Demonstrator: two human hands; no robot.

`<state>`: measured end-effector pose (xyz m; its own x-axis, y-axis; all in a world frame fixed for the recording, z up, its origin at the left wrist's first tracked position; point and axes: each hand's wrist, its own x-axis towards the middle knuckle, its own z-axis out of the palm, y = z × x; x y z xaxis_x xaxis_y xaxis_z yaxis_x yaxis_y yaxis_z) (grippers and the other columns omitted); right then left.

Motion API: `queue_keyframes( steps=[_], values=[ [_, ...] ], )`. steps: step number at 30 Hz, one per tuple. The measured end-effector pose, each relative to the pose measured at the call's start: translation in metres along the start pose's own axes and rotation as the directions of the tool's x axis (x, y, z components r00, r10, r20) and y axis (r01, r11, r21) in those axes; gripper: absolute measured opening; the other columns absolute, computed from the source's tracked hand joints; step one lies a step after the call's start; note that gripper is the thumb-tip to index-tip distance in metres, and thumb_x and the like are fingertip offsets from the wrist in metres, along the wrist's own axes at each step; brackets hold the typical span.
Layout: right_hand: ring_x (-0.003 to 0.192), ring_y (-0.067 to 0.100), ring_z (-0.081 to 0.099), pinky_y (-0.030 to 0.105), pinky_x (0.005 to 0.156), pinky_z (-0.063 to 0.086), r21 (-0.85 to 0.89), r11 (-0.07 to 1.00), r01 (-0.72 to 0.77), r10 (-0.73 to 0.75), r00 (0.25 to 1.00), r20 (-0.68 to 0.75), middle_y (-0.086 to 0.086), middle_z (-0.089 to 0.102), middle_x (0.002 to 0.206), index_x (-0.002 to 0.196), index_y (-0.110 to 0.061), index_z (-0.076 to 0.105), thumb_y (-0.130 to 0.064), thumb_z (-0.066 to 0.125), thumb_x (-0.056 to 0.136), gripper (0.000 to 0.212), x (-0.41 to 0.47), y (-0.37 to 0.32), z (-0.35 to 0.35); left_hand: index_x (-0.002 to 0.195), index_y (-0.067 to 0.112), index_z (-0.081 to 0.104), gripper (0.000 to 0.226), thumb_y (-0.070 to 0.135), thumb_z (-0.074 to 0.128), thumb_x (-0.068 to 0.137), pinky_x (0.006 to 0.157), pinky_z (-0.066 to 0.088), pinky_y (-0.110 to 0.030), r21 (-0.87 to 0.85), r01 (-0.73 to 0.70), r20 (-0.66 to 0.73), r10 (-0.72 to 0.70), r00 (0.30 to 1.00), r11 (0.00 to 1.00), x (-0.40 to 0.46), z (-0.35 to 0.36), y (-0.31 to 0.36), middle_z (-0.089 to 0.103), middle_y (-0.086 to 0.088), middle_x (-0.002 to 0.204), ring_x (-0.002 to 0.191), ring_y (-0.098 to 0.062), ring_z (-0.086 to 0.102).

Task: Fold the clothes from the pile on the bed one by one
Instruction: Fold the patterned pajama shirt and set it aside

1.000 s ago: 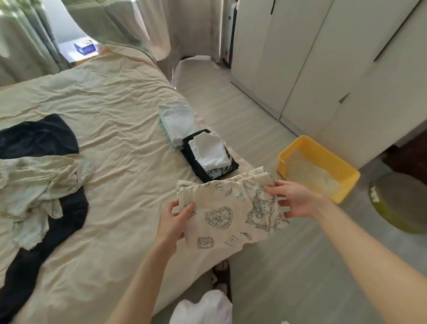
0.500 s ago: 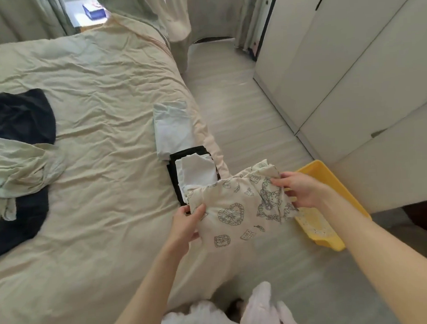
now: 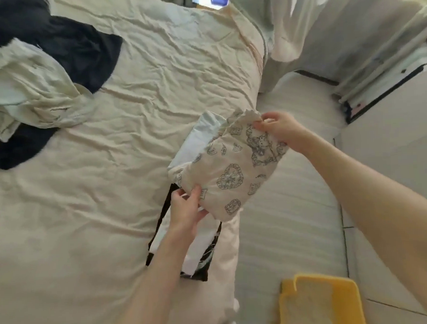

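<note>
Cream folded garment (image 3: 232, 175) w/ grey heart prints, pinched at opposite ends by left hand (image 3: 187, 208) & right hand (image 3: 280, 128) fingers.

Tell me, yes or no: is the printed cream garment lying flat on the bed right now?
No. The printed cream garment is held up, folded, by the left hand and right hand over the folded stacks at the bed's edge.

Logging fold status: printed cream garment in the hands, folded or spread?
Folded. The printed cream garment is a compact layered bundle, pinched by the left hand and right hand at opposite ends.
</note>
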<state>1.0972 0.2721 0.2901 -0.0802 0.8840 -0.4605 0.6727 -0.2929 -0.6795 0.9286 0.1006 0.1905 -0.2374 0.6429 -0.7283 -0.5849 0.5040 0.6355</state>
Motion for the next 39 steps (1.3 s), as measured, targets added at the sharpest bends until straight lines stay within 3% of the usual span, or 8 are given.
queue_keyframes(
  steps=[7, 14, 19, 21, 24, 28, 31, 39],
  values=[
    [0.092, 0.015, 0.063, 0.022, 0.076, 0.053, -0.037, 0.975, 0.221, -0.22, 0.975, 0.024, 0.002, 0.064, 0.106, 0.114, -0.014, 0.066, -0.023, 0.066, 0.088, 0.027, 0.129, -0.012, 0.028, 0.115, 0.001, 0.048, 0.028, 0.014, 0.059, 0.092, 0.059, 0.058, -0.025, -0.2, -0.129, -0.15, 0.1, 0.984, 0.971, 0.078, 0.045, -0.004, 0.062, -0.009, 0.105, 0.086, -0.016, 0.065],
    [0.137, 0.026, 0.033, 0.05, 0.111, 0.027, -0.576, 0.764, 0.291, -0.313, 0.948, 0.064, 0.003, 0.038, 0.149, 0.143, -0.023, 0.038, -0.042, 0.048, 0.095, 0.053, 0.184, 0.047, 0.093, 0.114, 0.004, 0.054, 0.02, 0.004, 0.051, 0.094, 0.081, 0.052, -0.034, -0.027, 0.084, -0.074, -0.086, 0.994, 0.996, 0.132, 0.035, 0.003, 0.061, -0.012, 0.114, 0.103, -0.025, 0.061],
    [0.144, 0.023, 0.019, 0.053, 0.114, 0.017, -0.613, 0.733, 0.295, -0.242, 0.955, 0.171, 0.002, 0.023, 0.156, 0.147, -0.025, 0.028, -0.045, 0.036, 0.099, 0.053, 0.155, 0.08, 0.104, 0.134, 0.009, 0.043, 0.04, 0.02, 0.05, 0.096, 0.089, 0.048, -0.033, 0.229, -0.011, -0.133, 0.042, 0.99, 0.973, 0.11, 0.018, 0.011, 0.055, -0.005, 0.122, 0.103, -0.02, 0.055],
    [0.144, 0.024, 0.018, 0.053, 0.114, 0.018, -0.607, 0.718, 0.341, -0.307, 0.938, 0.164, 0.005, 0.023, 0.157, 0.149, -0.023, 0.027, -0.045, 0.039, 0.098, 0.056, 0.136, 0.079, 0.096, 0.141, 0.013, 0.036, 0.05, 0.028, 0.051, 0.095, 0.099, 0.042, -0.029, 0.483, -0.15, -0.123, 0.236, 0.964, 0.863, 0.093, 0.004, 0.021, 0.049, -0.004, 0.136, 0.117, -0.019, 0.051],
    [0.146, 0.024, 0.013, 0.05, 0.117, 0.01, -0.65, 0.626, 0.431, -0.402, 0.893, 0.204, 0.004, 0.02, 0.157, 0.149, -0.024, 0.024, -0.046, 0.04, 0.098, 0.058, 0.09, 0.058, 0.088, 0.144, 0.011, 0.032, 0.055, 0.027, 0.051, 0.095, 0.109, 0.023, -0.026, 0.839, -0.366, 0.078, 0.577, 0.813, 0.402, 0.061, -0.026, 0.041, 0.037, -0.005, 0.147, 0.137, -0.02, 0.031],
    [0.147, 0.023, 0.008, 0.049, 0.117, 0.001, -0.679, 0.479, 0.557, -0.53, 0.8, 0.283, 0.002, 0.017, 0.158, 0.15, -0.027, 0.021, -0.052, 0.037, 0.095, 0.062, 0.012, 0.012, 0.099, 0.138, 0.009, 0.043, 0.054, 0.035, 0.047, 0.092, 0.109, 0.03, -0.048, 0.933, -0.358, 0.265, 0.626, 0.734, 0.025, 0.018, -0.078, 0.069, 0.043, -0.016, 0.142, 0.138, -0.037, 0.03],
    [0.147, 0.022, 0.006, 0.046, 0.118, -0.001, -0.63, 0.482, 0.609, -0.569, 0.764, 0.304, 0.0, 0.016, 0.159, 0.15, -0.029, 0.02, -0.066, 0.015, 0.085, 0.075, -0.045, -0.027, 0.126, 0.135, 0.011, 0.047, 0.062, 0.047, 0.035, 0.086, 0.102, 0.037, -0.054, 0.953, -0.301, 0.25, 0.626, 0.739, -0.026, -0.021, -0.125, 0.084, 0.047, -0.019, 0.138, 0.133, -0.041, 0.037],
    [0.147, 0.016, 0.002, 0.044, 0.118, 0.0, -0.554, 0.485, 0.676, -0.56, 0.727, 0.397, -0.004, 0.009, 0.159, 0.151, -0.034, 0.012, -0.085, -0.007, 0.069, 0.098, -0.183, -0.104, 0.279, 0.149, 0.027, 0.021, 0.087, 0.066, 0.005, 0.073, 0.117, 0.003, -0.038, 0.973, -0.191, 0.076, 0.604, 0.793, 0.128, -0.123, -0.314, 0.094, 0.011, -0.003, 0.158, 0.146, -0.022, -0.001]
  ],
)
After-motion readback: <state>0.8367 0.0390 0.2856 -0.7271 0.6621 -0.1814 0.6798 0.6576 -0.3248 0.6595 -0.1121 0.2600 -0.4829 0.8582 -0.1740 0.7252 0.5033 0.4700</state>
